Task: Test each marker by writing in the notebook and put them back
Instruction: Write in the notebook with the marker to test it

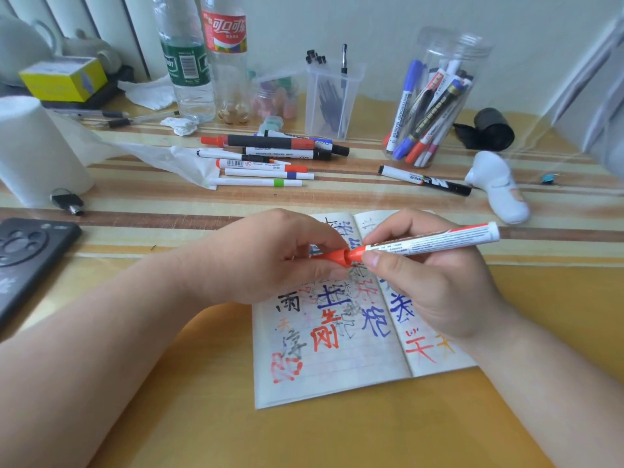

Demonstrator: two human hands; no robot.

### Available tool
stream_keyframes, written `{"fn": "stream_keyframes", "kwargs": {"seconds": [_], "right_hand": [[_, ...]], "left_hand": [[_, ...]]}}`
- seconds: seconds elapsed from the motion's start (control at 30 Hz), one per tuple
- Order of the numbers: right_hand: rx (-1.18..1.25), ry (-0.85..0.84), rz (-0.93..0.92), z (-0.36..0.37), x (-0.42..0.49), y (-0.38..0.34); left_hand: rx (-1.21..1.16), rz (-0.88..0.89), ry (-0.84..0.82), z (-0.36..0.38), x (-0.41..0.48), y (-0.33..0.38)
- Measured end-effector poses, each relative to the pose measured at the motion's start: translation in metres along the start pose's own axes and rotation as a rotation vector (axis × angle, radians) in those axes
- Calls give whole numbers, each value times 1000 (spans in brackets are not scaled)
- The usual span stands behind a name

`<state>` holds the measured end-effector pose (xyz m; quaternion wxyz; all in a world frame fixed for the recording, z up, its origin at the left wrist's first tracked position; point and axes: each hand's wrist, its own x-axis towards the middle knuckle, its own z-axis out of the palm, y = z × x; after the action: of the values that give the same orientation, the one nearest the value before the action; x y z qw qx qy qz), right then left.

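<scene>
Over the open notebook (337,376) the right hand (435,285) pinches a white marker (432,239). The left hand (270,258) grips its red cap (332,257), mouth against the tip. Open table (337,440) lies nearside. Behind, a clear jar (435,96) holds markers, a square tub (329,99) holds pens, and loose markers (270,157) lie beside it.

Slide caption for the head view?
Left hand pinches the red cap, right hand grips the marker, over the notebook.
</scene>
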<state>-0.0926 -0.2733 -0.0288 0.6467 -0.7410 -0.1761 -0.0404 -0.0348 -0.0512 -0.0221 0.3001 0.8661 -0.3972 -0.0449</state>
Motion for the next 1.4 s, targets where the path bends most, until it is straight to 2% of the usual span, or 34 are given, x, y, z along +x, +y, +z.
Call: {"fn": "stream_keyframes", "kwargs": {"seconds": [0.07,0.2,0.33,0.7,1.0,1.17,1.4], "right_hand": [[6,-24,31,0,0,0],[178,-16,100,-3,0,-1],[120,53,74,-1,2,-3],[8,185,21,8,1,-6],[-53,256,70,11,4,-10],[-135,186,9,9,2,1],[-52,139,122,8,1,3]], "left_hand": [[2,33,1,1,1,1],[-9,66,11,0,1,1],[30,105,51,-2,1,1],[73,117,311,6,-1,16],[80,95,215,10,3,14],[70,84,131,17,6,12],[49,-17,156,10,5,8]]}}
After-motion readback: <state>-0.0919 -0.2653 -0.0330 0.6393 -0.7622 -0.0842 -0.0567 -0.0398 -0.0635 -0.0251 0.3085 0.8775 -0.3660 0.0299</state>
